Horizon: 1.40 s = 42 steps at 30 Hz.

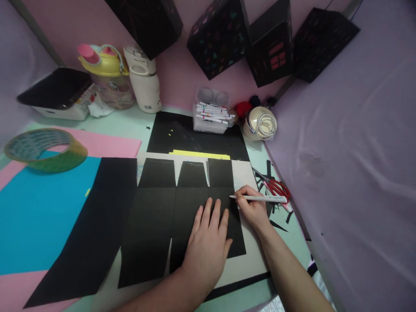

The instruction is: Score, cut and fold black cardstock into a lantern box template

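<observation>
A black paper sheet [152, 212] with notches cut along its top and bottom edges lies on a pale board [256, 260]. My left hand [208, 242] rests flat on the sheet's right part, fingers spread and holding nothing. Just beyond the sheet's right edge, my right hand [251, 208] is closed on a white pen [268, 198]. The pen lies nearly level, its tip pointing left at the sheet's right section. Whether the tip touches the paper cannot be told.
Red-handled scissors [278, 189] and black scraps lie at the right. A marker box [211, 121], a cream bottle [144, 86] and a round cream container [260, 123] stand behind. A tape roll [73, 156] rests on coloured paper at the left. Black boxes [217, 39] hang above.
</observation>
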Each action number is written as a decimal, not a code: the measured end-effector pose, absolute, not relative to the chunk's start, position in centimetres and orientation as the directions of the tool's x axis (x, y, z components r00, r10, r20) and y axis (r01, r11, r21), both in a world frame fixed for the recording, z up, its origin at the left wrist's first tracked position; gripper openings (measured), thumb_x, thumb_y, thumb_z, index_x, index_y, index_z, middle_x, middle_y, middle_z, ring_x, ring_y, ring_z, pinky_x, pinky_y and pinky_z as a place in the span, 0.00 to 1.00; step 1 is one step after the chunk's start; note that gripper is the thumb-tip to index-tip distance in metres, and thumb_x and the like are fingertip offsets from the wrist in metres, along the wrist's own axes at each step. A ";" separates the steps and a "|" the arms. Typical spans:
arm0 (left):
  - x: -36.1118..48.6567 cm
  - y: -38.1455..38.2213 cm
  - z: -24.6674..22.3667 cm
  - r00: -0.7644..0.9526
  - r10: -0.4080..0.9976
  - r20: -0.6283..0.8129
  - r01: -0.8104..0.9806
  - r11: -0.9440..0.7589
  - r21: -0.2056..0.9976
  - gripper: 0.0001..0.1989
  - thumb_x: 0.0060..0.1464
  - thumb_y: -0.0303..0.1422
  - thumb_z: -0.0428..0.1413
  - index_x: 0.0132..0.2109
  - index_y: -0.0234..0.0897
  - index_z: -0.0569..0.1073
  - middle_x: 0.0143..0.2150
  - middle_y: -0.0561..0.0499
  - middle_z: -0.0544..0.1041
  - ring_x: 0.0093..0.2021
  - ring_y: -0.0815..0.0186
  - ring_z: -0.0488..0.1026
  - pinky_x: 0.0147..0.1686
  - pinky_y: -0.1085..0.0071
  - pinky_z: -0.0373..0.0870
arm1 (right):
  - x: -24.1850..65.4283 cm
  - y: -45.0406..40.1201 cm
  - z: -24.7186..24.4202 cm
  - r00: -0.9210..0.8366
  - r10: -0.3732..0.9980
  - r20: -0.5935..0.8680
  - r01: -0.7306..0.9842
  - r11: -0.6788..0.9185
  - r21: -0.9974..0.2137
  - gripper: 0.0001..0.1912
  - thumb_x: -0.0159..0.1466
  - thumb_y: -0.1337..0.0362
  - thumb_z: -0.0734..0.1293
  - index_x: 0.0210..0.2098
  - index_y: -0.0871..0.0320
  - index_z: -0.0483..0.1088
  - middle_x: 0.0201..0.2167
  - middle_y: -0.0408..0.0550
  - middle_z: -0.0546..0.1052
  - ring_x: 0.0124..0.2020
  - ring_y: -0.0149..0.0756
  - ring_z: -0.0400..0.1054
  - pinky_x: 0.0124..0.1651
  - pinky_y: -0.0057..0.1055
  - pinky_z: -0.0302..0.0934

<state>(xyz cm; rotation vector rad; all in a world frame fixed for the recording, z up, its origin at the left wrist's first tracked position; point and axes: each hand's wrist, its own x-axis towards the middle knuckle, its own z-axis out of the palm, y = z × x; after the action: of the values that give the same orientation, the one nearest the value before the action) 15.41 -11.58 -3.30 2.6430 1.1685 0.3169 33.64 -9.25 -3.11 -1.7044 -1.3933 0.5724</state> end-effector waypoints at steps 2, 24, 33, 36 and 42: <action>15.4 -11.5 -3.2 0.657 0.747 0.101 0.697 -0.653 0.297 0.28 0.60 0.43 0.51 0.63 0.34 0.65 0.69 0.40 0.56 0.69 0.47 0.48 0.65 0.48 0.53 | 33.6 -9.3 -3.2 0.279 0.947 0.160 0.565 -0.027 -0.825 0.08 0.59 0.65 0.63 0.24 0.55 0.67 0.19 0.41 0.70 0.21 0.32 0.61 0.26 0.29 0.55; 15.4 -11.6 -3.3 0.649 0.750 0.129 0.695 -0.653 0.302 0.29 0.60 0.46 0.52 0.63 0.35 0.66 0.69 0.40 0.57 0.69 0.47 0.49 0.65 0.49 0.53 | 33.4 -9.1 -3.1 0.287 0.929 0.232 0.610 0.010 -0.792 0.09 0.59 0.67 0.62 0.23 0.57 0.66 0.18 0.40 0.67 0.21 0.30 0.59 0.26 0.28 0.53; 15.4 -11.6 -3.4 0.653 0.747 0.125 0.692 -0.656 0.303 0.29 0.60 0.45 0.52 0.63 0.34 0.65 0.69 0.39 0.57 0.69 0.47 0.48 0.65 0.49 0.53 | 33.5 -9.2 -3.2 0.297 0.925 0.236 0.615 0.004 -0.788 0.09 0.59 0.68 0.62 0.23 0.57 0.66 0.19 0.39 0.68 0.21 0.30 0.59 0.26 0.28 0.54; 15.4 -11.6 -3.4 0.651 0.747 0.133 0.691 -0.656 0.303 0.29 0.60 0.46 0.52 0.63 0.34 0.65 0.68 0.39 0.57 0.69 0.47 0.49 0.65 0.49 0.53 | 33.5 -9.2 -3.2 0.293 0.926 0.238 0.616 0.007 -0.788 0.09 0.59 0.68 0.62 0.23 0.57 0.66 0.18 0.39 0.67 0.21 0.29 0.59 0.26 0.28 0.53; 15.4 -11.6 -3.3 0.649 0.749 0.131 0.694 -0.654 0.300 0.29 0.60 0.46 0.52 0.63 0.34 0.66 0.68 0.40 0.57 0.69 0.47 0.49 0.65 0.49 0.53 | 33.6 -9.4 -3.3 0.293 0.931 0.219 0.613 -0.007 -0.790 0.08 0.59 0.67 0.62 0.23 0.57 0.66 0.18 0.39 0.68 0.21 0.30 0.59 0.26 0.28 0.53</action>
<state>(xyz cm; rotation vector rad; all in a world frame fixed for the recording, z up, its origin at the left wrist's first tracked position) 15.41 -11.60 -3.30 2.6452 1.1751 0.3596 33.63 -9.40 -3.25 -1.7133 -1.4123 0.4709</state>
